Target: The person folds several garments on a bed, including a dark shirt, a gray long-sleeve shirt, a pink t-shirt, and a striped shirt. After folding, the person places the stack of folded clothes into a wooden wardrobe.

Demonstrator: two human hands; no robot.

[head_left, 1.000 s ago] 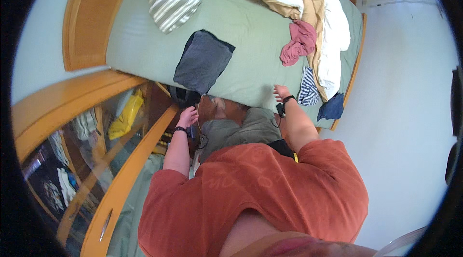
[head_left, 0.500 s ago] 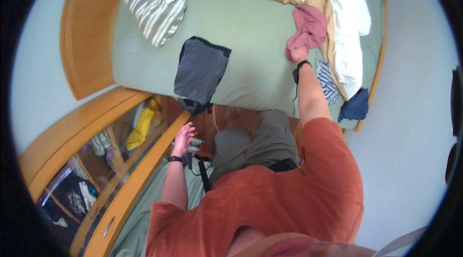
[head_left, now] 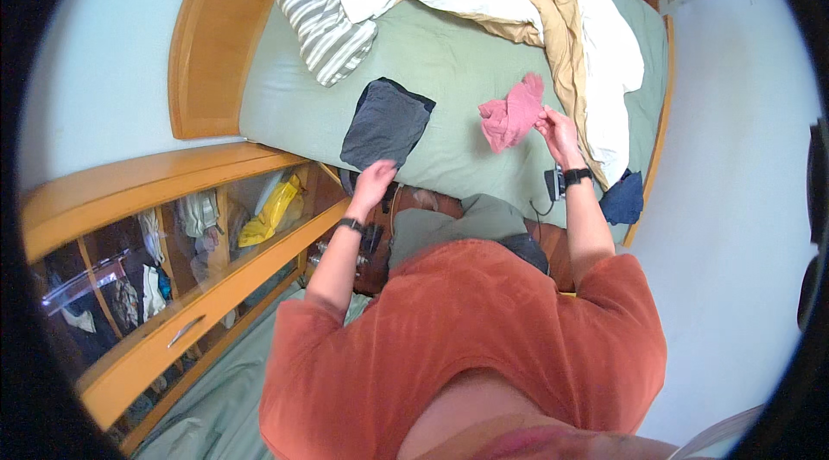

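A bunched pink garment (head_left: 511, 115) hangs over the green sheet, its right edge pinched in the fingers of my right hand (head_left: 560, 134). To its left a dark grey garment (head_left: 387, 128) lies flat near the front edge of the bed (head_left: 449, 54). Close by its lower edge is my left hand (head_left: 374, 184), blurred, the fingers partly curled; whether they touch the cloth cannot be made out. Both wrists carry black bands, and a small cabled device hangs by the right one.
A white and tan duvet (head_left: 596, 72) is pushed to the far and right side. The striped pillow (head_left: 328, 20) rests near the headboard (head_left: 220, 46). A folded navy cloth (head_left: 623, 198) sits at the bed's right corner. On the left stands a glass-fronted wooden cabinet (head_left: 216, 287) with clothes inside.
My right hand has drawn the pink garment leftward and nearer, away from the duvet. My left hand has risen from beside the cabinet to the grey garment's near edge. The view has shifted.
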